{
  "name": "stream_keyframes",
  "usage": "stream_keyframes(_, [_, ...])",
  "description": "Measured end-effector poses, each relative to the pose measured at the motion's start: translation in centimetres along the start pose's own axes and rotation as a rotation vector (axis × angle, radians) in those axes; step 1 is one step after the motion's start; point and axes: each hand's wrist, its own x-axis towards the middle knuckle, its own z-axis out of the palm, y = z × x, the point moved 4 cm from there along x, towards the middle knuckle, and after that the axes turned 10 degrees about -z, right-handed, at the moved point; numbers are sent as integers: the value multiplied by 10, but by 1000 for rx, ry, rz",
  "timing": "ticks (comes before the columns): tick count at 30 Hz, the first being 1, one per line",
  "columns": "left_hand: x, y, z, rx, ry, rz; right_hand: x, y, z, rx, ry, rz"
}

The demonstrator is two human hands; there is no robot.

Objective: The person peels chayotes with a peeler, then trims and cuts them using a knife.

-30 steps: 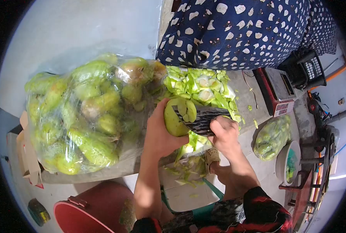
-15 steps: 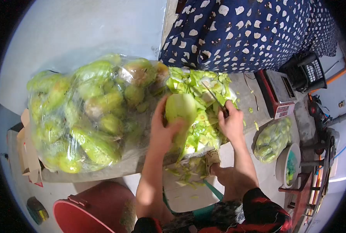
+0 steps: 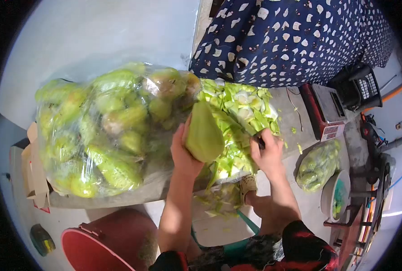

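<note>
Pale green fruit [image 3: 204, 131] in the left hand [image 3: 185, 151], held up over the table [image 3: 289, 117] toward its near edge, between the big bag and the peelings. Narrow end points at the far edge, broad end toward the near edge. Left hand grasps it from the left and underneath, fingers mostly hidden behind the fruit; visible skin looks smooth, pale green.

Right hand [image 3: 268, 151] clenched on the dark handle of a knife [image 3: 260, 142], over the near side of the peelings. Blade slants toward the far edge and left, hard to make out against the green.

Peelings [image 3: 250, 106]: heap of green strips plus paler pieces, right of the fruit, running from the far edge to the near edge. Loose bits lie to its right.

Left part of table: large clear plastic bag [image 3: 115, 131] packed with green fruits, some with brownish patches. Right end: red scale [image 3: 326, 110], black basket [image 3: 361, 88] just beyond. Far edge: another person in dark blue patterned clothing [image 3: 282, 40].

On the floor: red bin [image 3: 133, 230] off the near edge, smaller filled bag [image 3: 318, 165] off the right end, pale tub [image 3: 327, 194] with green contents beside it. Cardboard box [image 3: 38, 174] by the left end.
</note>
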Motion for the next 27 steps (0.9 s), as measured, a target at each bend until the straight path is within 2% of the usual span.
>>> stream_keyframes(2, [2, 1, -8, -110, 199, -72, -6, -19, 9, -87, -10, -333])
stream_keyframes(4, [9, 1, -15, -146, 199, -77, -9, -25, 16, -40, 0, -405])
stream_keyframes(7, [2, 4, -4, -147, 232, -89, -15, -43, 24, 29, 85, -654])
stream_keyframes(10, [-2, 3, 2, -95, 238, -85, -17, -55, 27, 21, 63, -722])
stream_keyframes(21, [1, -11, 7, -239, 181, -93, -17, -54, 30, -31, 59, -723])
stream_keyframes(24, [-1, -8, 7, -194, 285, -86, -19, -42, 32, -44, 73, -694])
stream_keyframes(26, [0, -3, 1, -192, 299, 12, -14, -20, 31, -68, 29, -565])
stream_keyframes(27, [-2, 1, 3, -149, 292, -6, -13, -18, 30, -71, 7, -550])
